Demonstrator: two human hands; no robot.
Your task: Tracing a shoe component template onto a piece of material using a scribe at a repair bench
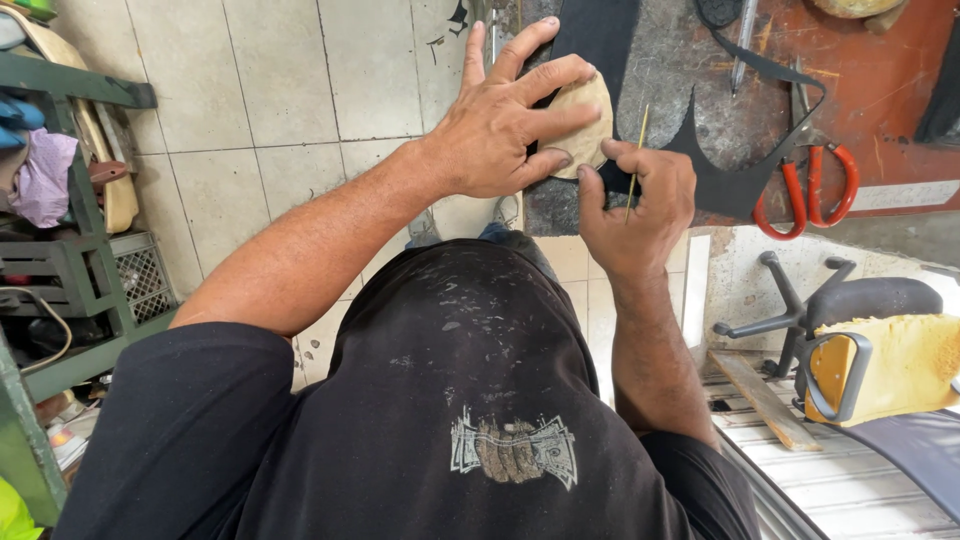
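Tan pattern piece, flat, stiff-looking, rounded at the top: upper centre of the frame, lying on a black sheet spread over the worktop. Left hand on top of it, fingers spread and pressed flat, pinning it down; only the right part of the piece shows past the fingers. Right hand just below and right of the piece, fingers closed around a thin yellowish pencil-like stick, its tip at the piece's right edge. Worktop surface worn, grey patches over rust-red. Right of the hands, a black offcut with curved cut-outs, matte. Red-handled scissors lie beside it, blades pointing up the frame.
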